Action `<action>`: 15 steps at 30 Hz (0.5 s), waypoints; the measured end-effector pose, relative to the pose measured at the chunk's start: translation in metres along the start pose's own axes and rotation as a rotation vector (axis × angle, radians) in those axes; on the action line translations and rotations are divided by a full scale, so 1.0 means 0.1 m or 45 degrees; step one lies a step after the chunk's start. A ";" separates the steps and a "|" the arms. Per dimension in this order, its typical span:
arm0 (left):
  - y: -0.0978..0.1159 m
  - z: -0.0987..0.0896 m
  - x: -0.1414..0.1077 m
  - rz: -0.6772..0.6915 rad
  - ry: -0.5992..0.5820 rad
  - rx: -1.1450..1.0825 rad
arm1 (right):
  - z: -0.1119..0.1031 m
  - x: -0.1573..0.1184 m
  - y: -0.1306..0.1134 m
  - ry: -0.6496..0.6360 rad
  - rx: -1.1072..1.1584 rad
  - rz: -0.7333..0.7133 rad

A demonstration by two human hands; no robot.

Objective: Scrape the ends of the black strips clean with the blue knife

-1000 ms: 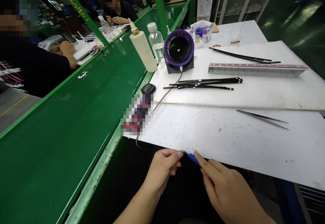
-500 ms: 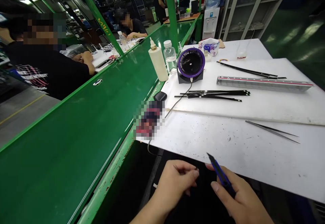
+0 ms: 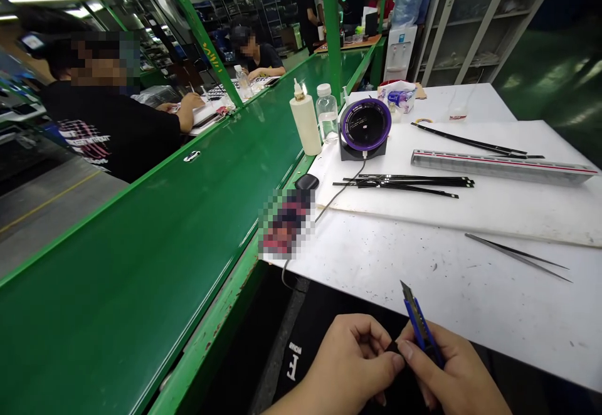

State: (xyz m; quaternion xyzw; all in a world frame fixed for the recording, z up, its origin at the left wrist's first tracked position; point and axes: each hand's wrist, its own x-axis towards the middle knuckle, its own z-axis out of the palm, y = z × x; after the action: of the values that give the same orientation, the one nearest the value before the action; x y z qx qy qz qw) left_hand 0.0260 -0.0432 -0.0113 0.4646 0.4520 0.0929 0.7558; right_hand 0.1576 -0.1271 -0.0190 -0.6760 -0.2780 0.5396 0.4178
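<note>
Below the table's front edge, my left hand (image 3: 360, 358) is closed in a pinch. Whatever lies between its fingertips is too small and dark to make out. My right hand (image 3: 446, 365) grips a blue utility knife (image 3: 422, 327), its dark blade pointing up and away from me. The right thumb and finger meet right beside the left fingertips, over dark clothing. Beyond the hands, metal tweezers (image 3: 517, 257) lie on the white table (image 3: 376, 246). Several thin black strips (image 3: 414, 182) rest in a bundle on a white foam sheet (image 3: 493, 214).
Left of the table runs a green conveyor (image 3: 141, 227). A purple-rimmed fan (image 3: 365, 125) with a cable stands near a cream squeeze bottle (image 3: 305, 123) and a clear bottle (image 3: 327, 117). A long clear tray (image 3: 498, 167) lies at right. A co-worker (image 3: 113, 114) sits across the conveyor.
My two hands have come together, fingertips now meeting. The knife has shifted slightly right and stands more upright. The whole view has shifted a little, moving the table contents right and down.
</note>
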 end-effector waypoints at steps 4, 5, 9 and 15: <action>-0.05 -0.05 0.02 -0.047 -0.177 -0.296 | 0.03 0.02 -0.03 -0.031 -0.011 -0.056; -0.07 -0.06 0.03 -0.080 -0.232 -0.385 | 0.04 0.02 -0.04 -0.025 -0.024 -0.079; -0.13 -0.06 0.09 -0.192 -0.322 -0.617 | 0.07 0.03 -0.06 -0.027 -0.116 -0.182; -0.13 -0.16 0.14 -0.136 -0.191 -0.616 | -0.10 0.02 -0.01 0.171 -0.288 -0.348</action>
State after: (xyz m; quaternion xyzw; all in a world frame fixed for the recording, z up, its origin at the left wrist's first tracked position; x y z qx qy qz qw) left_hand 0.0176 -0.0327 -0.0327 0.2514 0.3832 0.1236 0.8801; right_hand 0.1681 -0.1277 -0.0180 -0.7091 -0.3976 0.3969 0.4261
